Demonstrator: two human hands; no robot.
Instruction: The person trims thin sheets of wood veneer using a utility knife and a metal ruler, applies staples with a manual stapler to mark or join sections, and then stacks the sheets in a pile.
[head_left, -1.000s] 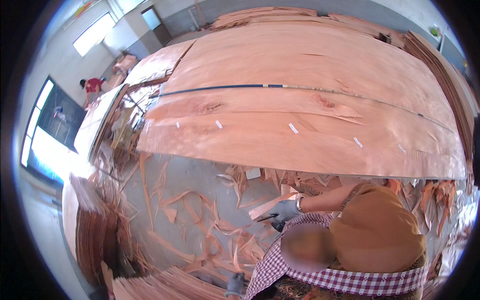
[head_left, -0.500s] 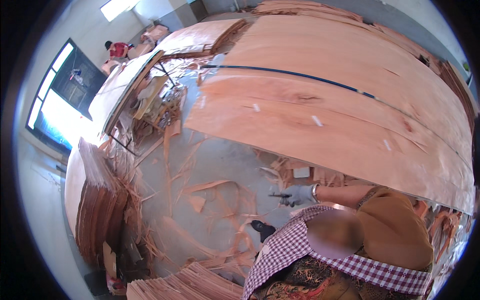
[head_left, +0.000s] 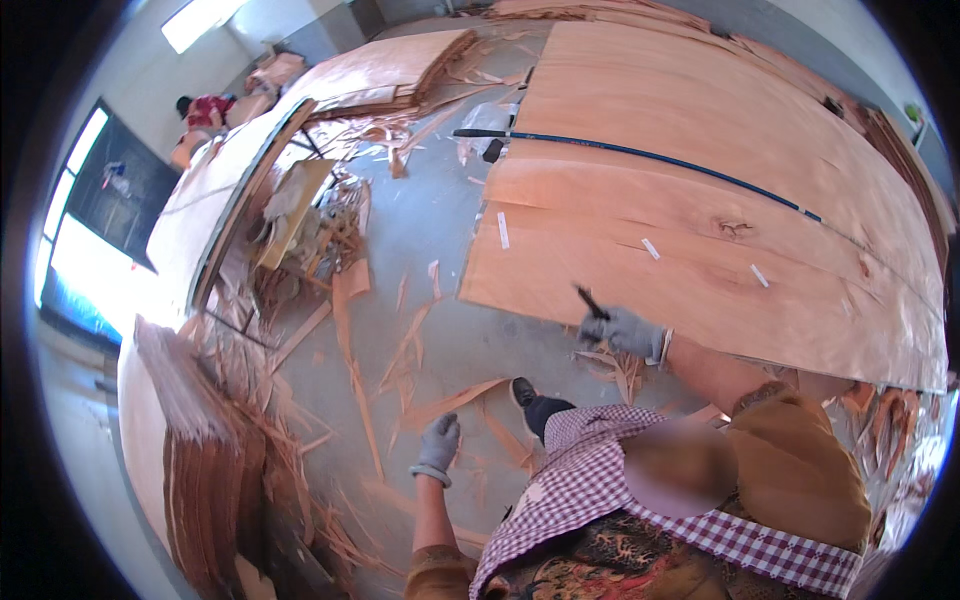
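My right hand [head_left: 625,332], in a grey glove, is closed around a short, dark, slim tool [head_left: 592,302] that points up and left. It is over the near edge of a big wood veneer sheet [head_left: 600,270], close to its left corner. My left hand [head_left: 437,447], also gloved, hangs lower over the littered floor with its fingers curled in; I see nothing in it. Across the sheet lies a long dark blue pole [head_left: 660,170], its left end jutting past the edge. Several small white strips [head_left: 651,248] are on the veneer.
Left stands a slanted-looking table [head_left: 225,190] with a pale top and scraps beneath. A veneer stack [head_left: 210,490] rises at lower left. Another stack [head_left: 385,70] lies at the back. Loose veneer strips [head_left: 350,370] litter the floor. Someone in red [head_left: 207,110] is at the far left.
My right hand has moved up and slightly right with the tool, from below the sheet to over its edge. My left hand has come into view. The sheet's left corner appears farther right.
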